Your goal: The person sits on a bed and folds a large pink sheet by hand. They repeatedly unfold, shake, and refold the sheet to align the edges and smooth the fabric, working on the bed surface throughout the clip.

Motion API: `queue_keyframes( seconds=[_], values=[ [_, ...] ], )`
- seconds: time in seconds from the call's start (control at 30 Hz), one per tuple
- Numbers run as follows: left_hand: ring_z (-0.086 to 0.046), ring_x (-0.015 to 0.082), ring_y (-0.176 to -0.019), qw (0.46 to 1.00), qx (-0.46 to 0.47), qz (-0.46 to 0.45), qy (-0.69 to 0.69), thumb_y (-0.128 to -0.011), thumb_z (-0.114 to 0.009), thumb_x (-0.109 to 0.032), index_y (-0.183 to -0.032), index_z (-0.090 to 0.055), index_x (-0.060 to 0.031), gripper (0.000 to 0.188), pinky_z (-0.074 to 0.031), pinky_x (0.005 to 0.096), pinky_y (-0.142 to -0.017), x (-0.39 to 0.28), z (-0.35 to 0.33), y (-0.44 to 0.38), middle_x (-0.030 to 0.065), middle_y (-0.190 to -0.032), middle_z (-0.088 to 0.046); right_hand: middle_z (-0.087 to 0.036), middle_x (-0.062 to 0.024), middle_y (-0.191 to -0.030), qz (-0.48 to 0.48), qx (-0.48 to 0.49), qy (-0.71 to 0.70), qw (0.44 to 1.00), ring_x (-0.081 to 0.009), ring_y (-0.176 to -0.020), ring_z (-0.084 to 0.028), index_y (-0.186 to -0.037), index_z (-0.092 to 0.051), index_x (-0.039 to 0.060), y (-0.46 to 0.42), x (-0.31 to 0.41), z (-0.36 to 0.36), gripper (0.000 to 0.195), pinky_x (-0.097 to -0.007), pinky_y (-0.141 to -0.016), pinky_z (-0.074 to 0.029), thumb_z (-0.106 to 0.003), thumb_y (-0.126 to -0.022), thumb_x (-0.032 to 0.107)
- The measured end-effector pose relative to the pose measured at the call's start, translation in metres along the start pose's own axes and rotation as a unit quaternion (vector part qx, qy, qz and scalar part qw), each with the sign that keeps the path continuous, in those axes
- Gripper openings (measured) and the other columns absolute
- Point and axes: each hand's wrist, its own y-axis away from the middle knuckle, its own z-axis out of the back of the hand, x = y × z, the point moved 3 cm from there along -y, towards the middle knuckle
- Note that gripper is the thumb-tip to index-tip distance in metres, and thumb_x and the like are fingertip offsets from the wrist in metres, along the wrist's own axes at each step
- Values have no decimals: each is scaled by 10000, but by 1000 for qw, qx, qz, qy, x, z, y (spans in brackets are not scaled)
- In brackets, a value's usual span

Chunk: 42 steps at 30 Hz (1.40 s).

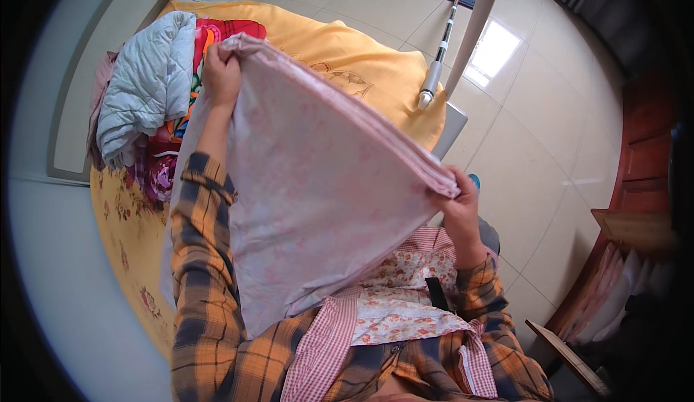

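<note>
A large pale pink patterned cloth [325,185] hangs stretched between my two hands, its gathered, layered edge running taut from upper left to lower right. My left hand [222,74] grips one corner of that edge, above the bed. At the other end of the edge, my right hand [461,212] is closed on the cloth, near my apron [417,272]. The lower part of the cloth drapes toward my chest and covers much of the bed beneath it. Whether it is a sheet or a cover I cannot tell.
A folded pale blue quilt [146,76] lies on bright red bedding [233,29] at the bed's head end. The yellow bedspread [374,66] reaches the bed's edge. A flat mop [442,44] leans beyond, beside a pole [474,28]. An open wooden cabinet [631,223] holds clothes at the right.
</note>
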Motion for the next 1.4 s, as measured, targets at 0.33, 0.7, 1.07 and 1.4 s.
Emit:
queue_keyframes(
  seconds=[0.33,0.7,1.07,1.4],
  values=[
    [-420,338,-1224,983,161,-53,-68,-819,-634,-357,-1332,-387,-44,650,-328,465,-996,-66,-90,92,177,-1326,-447,-611,-70,-950,13,-158,335,929,-111,-799,-591,-1213,-507,50,-3,-18,76,421,-246,-680,-502,-626,-810,46],
    [-300,278,-1322,903,410,-124,-27,-879,-532,-428,-1349,-415,-98,586,-180,436,-1107,-120,89,296,98,-1417,-356,-620,-100,-960,113,-124,627,761,-300,-965,-526,-947,-611,53,128,-17,135,174,-382,-883,-410,-609,-779,99],
    [-467,304,-1160,867,480,118,60,-859,-582,-247,-1190,-529,-66,381,-380,410,-964,-159,305,436,149,-1212,-524,-625,-79,-937,125,-38,695,707,-302,-934,-535,-901,-635,78,112,-38,137,129,-411,-817,-438,-559,-812,134],
    [-527,311,-992,722,-62,618,-304,-747,-710,-268,-1119,-495,-31,490,-437,421,-811,-85,504,592,157,-1059,-558,-644,-71,-992,71,30,735,674,-319,-944,-557,-926,-650,101,88,-44,124,178,-443,-806,-452,-522,-839,188]
  ],
)
